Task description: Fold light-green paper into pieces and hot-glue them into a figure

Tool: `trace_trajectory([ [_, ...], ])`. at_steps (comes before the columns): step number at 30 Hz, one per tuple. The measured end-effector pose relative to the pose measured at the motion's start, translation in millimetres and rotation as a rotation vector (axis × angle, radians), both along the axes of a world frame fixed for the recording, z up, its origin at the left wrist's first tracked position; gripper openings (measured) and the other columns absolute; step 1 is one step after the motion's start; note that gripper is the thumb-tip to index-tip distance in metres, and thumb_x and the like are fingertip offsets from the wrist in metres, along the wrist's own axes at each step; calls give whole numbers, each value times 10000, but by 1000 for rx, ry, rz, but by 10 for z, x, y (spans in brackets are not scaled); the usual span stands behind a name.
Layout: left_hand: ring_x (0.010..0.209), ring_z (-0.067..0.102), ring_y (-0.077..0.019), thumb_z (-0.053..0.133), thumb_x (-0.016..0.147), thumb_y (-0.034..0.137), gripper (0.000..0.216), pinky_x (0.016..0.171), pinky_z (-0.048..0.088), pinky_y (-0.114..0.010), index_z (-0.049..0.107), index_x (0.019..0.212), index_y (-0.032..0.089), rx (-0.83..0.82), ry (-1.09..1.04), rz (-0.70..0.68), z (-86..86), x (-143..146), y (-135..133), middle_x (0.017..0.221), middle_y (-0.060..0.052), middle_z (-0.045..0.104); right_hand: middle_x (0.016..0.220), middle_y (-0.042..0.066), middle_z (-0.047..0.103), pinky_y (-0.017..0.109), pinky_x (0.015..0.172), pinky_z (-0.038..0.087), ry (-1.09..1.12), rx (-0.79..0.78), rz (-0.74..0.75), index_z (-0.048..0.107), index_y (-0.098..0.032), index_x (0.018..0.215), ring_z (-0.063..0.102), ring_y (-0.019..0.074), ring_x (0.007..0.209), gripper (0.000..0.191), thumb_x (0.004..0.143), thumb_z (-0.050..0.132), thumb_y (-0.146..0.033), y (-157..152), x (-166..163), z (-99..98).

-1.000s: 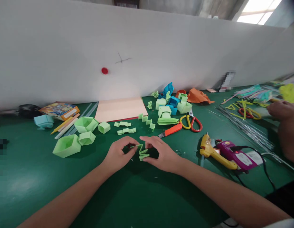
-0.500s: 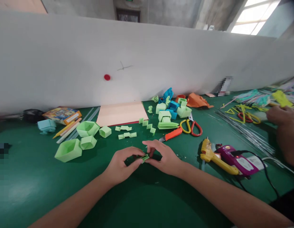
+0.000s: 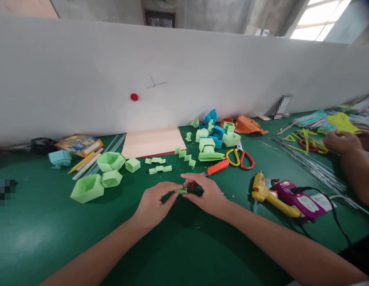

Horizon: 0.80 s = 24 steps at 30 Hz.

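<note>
Grn table: L fingers & R fingers pinch folded grn paper.

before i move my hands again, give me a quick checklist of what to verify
1. Left hand pinching the folded green strip: ok
2. Right hand gripping it too: cannot tell, contact too small to see
3. Orange cutter clear of the right hand: not ok, blade end lies close by
4. Scissors apart from both hands: ok
5. Glue gun cool: cannot tell
6. Co-worker's hand clear of yours: ok
</note>
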<state>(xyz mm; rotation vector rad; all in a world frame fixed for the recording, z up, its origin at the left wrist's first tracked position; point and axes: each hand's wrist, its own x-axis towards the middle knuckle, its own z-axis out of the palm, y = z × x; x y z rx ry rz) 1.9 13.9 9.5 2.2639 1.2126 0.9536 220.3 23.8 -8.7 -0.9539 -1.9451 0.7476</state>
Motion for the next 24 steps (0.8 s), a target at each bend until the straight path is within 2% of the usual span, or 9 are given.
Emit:
trace_trajectory([
  [4, 1134, 711, -246, 593, 925, 266, 313, 982, 596, -379, 691, 1221, 249, -42, -6, 24, 33, 3, 47, 1227, -59, 748, 1111, 63, 716, 392, 846, 597, 15, -19, -23, 562, -270, 1361, 679, 214, 920, 529, 856, 696, -187, 10, 12, 15],
  [8, 1258, 634, -266, 630, 908, 314, 503, 1022, 576, -392, 554, 1404, 278, -85, 18, 17, 39, -21, 138, 1416, -58, 636, 1333, 98, 623, 440, 896, 602, -5, 25, -49, 477, -303, 1456, 660, 254, 1093, 651, 855, 611, -92, 18, 22, 1],
  [11, 1203, 654, -256, 645, 885, 295, 594, 980, 597, -390, 487, 1457, 298, -125, 30, 46, 18, -42, 205, 1478, -55, 573, 1410, 99, 556, 451, 900, 611, -2, 21, -71, 439, -337, 1487, 633, 269, 1178, 731, 834, 549, -28, 23, 31, -23],
  [14, 971, 719, -213, 610, 893, 249, 536, 873, 627, -383, 521, 1420, 294, -128, 63, 135, 0, -57, 263, 1429, -62, 602, 1466, 96, 500, 449, 915, 615, 9, 8, -77, 425, -352, 1500, 596, 279, 1245, 774, 816, 524, -4, 29, 42, -45],
  [16, 898, 723, -202, 593, 900, 221, 454, 811, 629, -363, 581, 1351, 274, -88, 83, 181, 7, -64, 315, 1308, -58, 679, 1502, 91, 466, 449, 932, 610, 9, -2, -81, 423, -355, 1503, 581, 279, 1267, 785, 810, 507, 3, 34, 47, -55],
  [19, 882, 725, -201, 588, 903, 187, 314, 790, 616, -340, 671, 1199, 245, -23, 107, 193, 52, -70, 441, 1120, -42, 756, 1489, 89, 474, 449, 949, 601, 12, -5, -92, 435, -353, 1493, 574, 272, 1269, 780, 805, 488, 11, 41, 49, -57],
  [24, 912, 723, -200, 588, 897, 153, 258, 857, 593, -352, 697, 1119, 226, 33, 116, 223, 173, -59, 818, 1121, -49, 762, 1461, 80, 487, 462, 992, 578, 25, 46, -133, 453, -357, 1471, 555, 266, 1282, 745, 817, 499, -5, 67, 83, -4],
])
